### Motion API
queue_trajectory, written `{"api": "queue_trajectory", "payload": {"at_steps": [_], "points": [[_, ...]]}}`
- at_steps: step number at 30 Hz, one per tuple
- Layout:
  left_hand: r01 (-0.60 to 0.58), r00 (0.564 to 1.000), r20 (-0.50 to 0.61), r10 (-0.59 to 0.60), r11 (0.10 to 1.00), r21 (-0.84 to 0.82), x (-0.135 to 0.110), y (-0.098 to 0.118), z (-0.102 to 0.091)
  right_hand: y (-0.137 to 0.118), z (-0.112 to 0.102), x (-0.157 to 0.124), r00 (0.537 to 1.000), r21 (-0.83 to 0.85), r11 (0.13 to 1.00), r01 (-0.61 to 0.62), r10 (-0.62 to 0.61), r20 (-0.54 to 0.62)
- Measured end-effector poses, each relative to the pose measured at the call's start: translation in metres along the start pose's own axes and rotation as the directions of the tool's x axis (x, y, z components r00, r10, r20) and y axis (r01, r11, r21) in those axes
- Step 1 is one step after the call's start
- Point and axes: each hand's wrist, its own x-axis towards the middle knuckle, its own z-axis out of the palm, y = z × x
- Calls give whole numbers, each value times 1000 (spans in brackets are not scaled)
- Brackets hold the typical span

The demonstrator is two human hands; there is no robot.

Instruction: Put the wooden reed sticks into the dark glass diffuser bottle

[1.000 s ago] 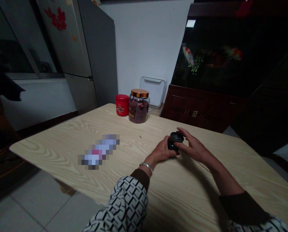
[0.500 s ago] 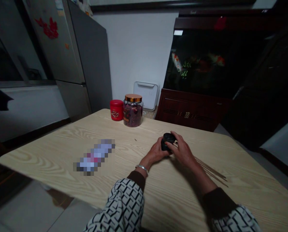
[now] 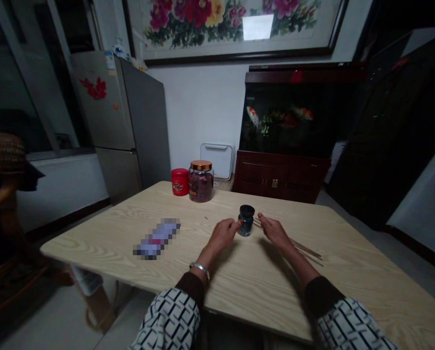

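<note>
Small dark jar (image 3: 246, 221) stands upright on the wooden table (image 3: 130, 228), between both hands. Left hand (image 3: 223, 233) loosely spread, fingertips at the jar's side. Right hand (image 3: 275, 229) spread, just beside it.

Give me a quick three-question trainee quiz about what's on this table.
1. Which hand touches the small dark jar?
2. True or false: the small dark jar lies on its side.
3. What lies on the table by the right hand? A thin sticks; B a spoon; C a knife.
Key: 1 the left hand; 2 false, it stands upright; 3 A.
</note>
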Motion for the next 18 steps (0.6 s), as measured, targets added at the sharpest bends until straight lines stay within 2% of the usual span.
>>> {"api": "queue_trajectory", "payload": {"at_steps": [3, 6, 8, 11, 13, 15, 18], "points": [[-52, 998, 35, 58, 988, -146, 19, 45, -21, -55, -20, 12, 999, 27, 999, 28, -29, 44], [25, 987, 156, 44, 910, -414, 36, 98, -44, -111, -39, 18, 985, 134, 988, 72, -91, 144], [94, 949, 297, 109, 801, -592, 43, 131, -59, -143, -51, 20, 956, 259, 962, 91, -157, 246], [162, 878, 426, 217, 703, -692, 48, 167, -77, -180, -64, 20, 890, 419, 906, 54, -234, 392], [212, 863, 460, 211, 675, -707, 49, 179, -84, -194, -70, 20, 844, 492, 871, 20, -278, 458], [261, 852, 486, 193, 648, -715, 48, 182, -86, -198, -73, 19, 809, 543, 839, -19, -307, 502], [323, 819, 532, 218, 590, -740, 43, 166, -76, -184, -67, 15, 779, 593, 799, -102, -307, 546]]}}
